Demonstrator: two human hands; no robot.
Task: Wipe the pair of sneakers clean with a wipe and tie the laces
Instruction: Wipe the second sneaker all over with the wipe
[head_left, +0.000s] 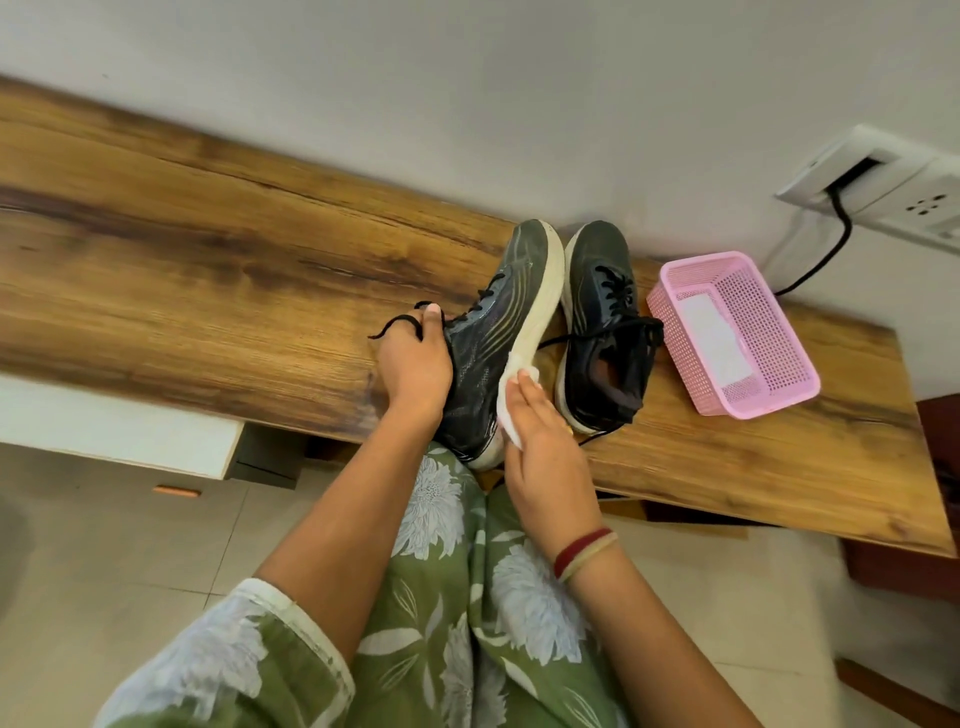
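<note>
Clearly the job is midway at best. The left hand (413, 364) grips 1 dark mesh sneaker with an off-white sole (488, 353), fingers curled round its laced side, a loose lace looped over them. The right hand (545, 467) presses a white wipe (508, 415) against that sole with nearly straight fingers. This shoe lies tipped on its side at the near edge of the long wooden table (208, 260), sole facing right, heel toward the person, toe toward the wall. The 2nd dark sneaker (602, 312) stands just beside it, parallel and unlaced. I'd judge that its wiping and both knots remain.
</note>
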